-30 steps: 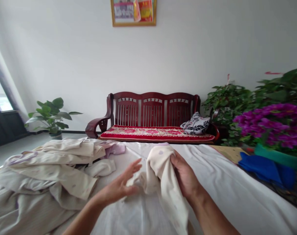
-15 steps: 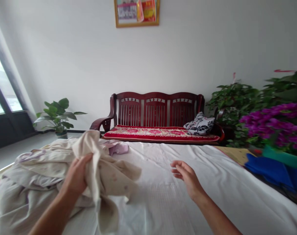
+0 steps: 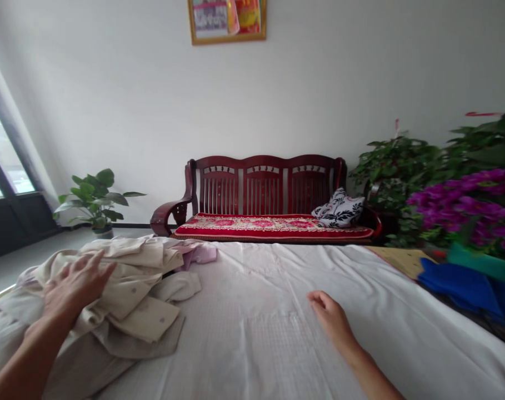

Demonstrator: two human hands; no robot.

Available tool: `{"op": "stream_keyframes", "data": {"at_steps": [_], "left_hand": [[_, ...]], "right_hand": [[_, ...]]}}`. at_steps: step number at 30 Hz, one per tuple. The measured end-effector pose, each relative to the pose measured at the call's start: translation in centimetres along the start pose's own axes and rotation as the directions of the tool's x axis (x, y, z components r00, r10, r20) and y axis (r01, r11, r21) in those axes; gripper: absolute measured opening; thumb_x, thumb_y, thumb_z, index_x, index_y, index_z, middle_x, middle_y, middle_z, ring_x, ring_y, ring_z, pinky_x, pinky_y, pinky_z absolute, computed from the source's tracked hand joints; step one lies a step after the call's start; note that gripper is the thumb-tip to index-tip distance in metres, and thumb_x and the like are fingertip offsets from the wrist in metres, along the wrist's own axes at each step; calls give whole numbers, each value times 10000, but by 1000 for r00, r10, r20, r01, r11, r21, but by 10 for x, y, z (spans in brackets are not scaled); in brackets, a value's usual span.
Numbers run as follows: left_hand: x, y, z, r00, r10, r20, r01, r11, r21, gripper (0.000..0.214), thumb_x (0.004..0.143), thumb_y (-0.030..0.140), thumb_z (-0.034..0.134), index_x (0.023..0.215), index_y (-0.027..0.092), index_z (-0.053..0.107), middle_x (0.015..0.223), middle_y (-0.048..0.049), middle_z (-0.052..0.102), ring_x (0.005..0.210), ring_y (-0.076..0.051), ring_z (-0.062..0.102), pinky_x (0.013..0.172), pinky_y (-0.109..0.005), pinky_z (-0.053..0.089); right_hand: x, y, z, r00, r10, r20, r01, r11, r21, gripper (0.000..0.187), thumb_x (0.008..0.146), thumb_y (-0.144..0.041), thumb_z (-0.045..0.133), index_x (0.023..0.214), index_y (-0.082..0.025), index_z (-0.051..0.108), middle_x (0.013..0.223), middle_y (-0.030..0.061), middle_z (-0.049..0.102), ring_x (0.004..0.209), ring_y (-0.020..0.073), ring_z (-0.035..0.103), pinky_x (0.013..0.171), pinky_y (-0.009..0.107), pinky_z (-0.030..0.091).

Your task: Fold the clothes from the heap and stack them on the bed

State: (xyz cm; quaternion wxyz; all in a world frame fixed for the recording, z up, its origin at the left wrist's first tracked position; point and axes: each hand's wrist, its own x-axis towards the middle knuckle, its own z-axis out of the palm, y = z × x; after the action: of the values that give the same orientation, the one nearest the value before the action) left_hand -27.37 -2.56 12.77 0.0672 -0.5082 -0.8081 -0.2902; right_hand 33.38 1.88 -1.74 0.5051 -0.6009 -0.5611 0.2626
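Observation:
A heap of cream clothes (image 3: 127, 289) with small dots lies on the left of a white sheet (image 3: 269, 333) spread over a table. My left hand (image 3: 75, 286) rests on top of the heap with its fingers spread flat, holding nothing. Over the bare sheet to the right, my right hand (image 3: 331, 319) is low, its fingers loosely curled and nothing in them. A pale lilac garment (image 3: 200, 255) pokes out at the far edge of the heap.
A dark red wooden bench (image 3: 264, 205) with a red cushion and a patterned pillow (image 3: 339, 210) stands against the wall. Purple flowers (image 3: 473, 205), green plants and a blue cloth (image 3: 460, 286) crowd the right edge. A potted plant (image 3: 96, 200) stands on the floor at the left.
My right hand let go of the cream garment. My left hand carried it left onto the heap and now lies open on it. My right hand sank toward the sheet.

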Motion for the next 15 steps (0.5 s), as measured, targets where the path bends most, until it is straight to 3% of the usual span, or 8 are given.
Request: {"op": "stream_keyframes", "data": {"at_steps": [3,6,15], "left_hand": [[-7,2,31,999,-31,-16,34,965,262,601,860,547,520,1305,149,588,1512,-250,421,1390,-514,318,1018,-778,217],[-17,2,47,996,23,-81,7,935,354,539,896,489,469,1302,152,574,1471,-236,468,1379,-463,346,1016,-769,220],[-36,2,49,961,183,-207,-112,943,314,493,894,397,428,1265,124,607,1434,-280,466,1379,-498,332,1042,-754,209]], "right_hand": [[-2,0,-4,1000,-14,6,14,999,-42,295,675,-449,538,814,-233,683,870,67,752,876,286,680,834,397,508],[-3,4,-6,1000,-3,14,3,999,-38,307,683,-463,537,821,-230,682,841,58,747,827,274,678,784,376,514],[0,10,-5,998,-63,29,64,997,-37,273,687,-434,531,789,-236,689,820,57,747,829,283,684,786,380,515]]}}
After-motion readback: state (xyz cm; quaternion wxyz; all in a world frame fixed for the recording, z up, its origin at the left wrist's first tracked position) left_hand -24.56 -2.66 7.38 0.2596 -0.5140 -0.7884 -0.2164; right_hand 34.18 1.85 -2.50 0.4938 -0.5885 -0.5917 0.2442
